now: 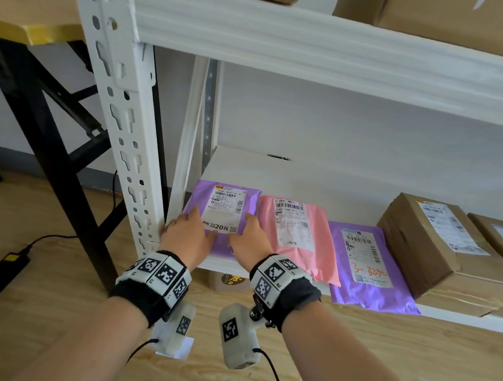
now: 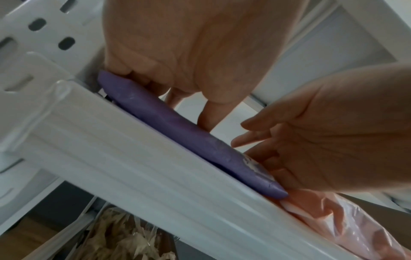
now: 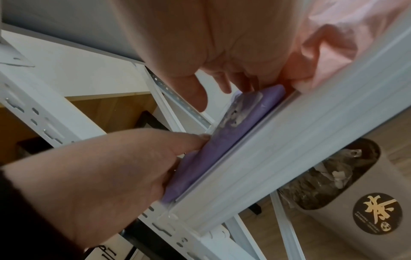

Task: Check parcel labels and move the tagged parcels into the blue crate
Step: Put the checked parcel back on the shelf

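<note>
A purple parcel point(image 1: 196, 193) with a white label point(image 1: 225, 211) lies at the left end of the lower shelf point(image 1: 245, 169). My left hand point(image 1: 188, 233) lies on its near left corner, fingers spread and fairly straight, the thumb along the label's lower edge. My right hand point(image 1: 250, 240) rests against its right edge, next to a pink parcel point(image 1: 295, 231). From the left wrist, the left hand point(image 2: 189, 52) touches the parcel point(image 2: 177, 130) at its left end and the right hand point(image 2: 322, 132) at its right end. No blue crate is in view.
A second purple parcel point(image 1: 363, 262) and taped cardboard boxes point(image 1: 418, 238) follow to the right. The white upright post point(image 1: 124, 123) stands close to my left hand. A bin of crumpled paper point(image 3: 355, 202) sits under the shelf. A black device point(image 1: 1, 272) lies on the floor.
</note>
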Motion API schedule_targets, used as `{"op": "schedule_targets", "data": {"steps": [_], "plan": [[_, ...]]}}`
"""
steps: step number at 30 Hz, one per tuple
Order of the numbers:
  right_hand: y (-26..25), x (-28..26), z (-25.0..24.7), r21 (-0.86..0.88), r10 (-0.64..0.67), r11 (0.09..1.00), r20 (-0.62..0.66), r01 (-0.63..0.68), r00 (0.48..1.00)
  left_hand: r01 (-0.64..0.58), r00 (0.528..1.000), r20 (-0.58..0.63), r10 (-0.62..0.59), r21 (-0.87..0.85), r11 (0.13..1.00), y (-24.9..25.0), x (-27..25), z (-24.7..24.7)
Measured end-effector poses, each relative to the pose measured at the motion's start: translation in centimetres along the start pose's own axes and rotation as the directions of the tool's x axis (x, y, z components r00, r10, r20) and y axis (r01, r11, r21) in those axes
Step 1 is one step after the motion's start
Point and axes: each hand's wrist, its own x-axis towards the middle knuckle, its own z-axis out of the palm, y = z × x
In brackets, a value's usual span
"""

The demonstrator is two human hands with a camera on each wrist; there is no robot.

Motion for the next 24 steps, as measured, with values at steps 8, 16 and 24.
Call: {"op": "schedule_targets", "data": {"steps": [8, 16, 24], "plan": [[0.4, 0.0, 0.1, 0.01, -0.011, 1.0, -0.006, 0.011, 1.0, -0.004, 0.999, -0.033, 0.005, 0.019, 1.0, 0.2, -0.5, 0.1], [0.0, -0.5, -0.3, 0.223, -0.015, 0.975, -0.026, 0.021, 1.0, -0.039, 0.99, -0.136, 0.03, -0.067, 0.997, 0.9, -1.5, -0.5], [-1.2, -2.2, -2.7, 0.34, -0.164, 0.913, -0.203, 0.227, 0.965, -0.109, 0.978, -0.21, -0.003, -0.519, 0.848, 0.5, -2.2, -1.7]]}}
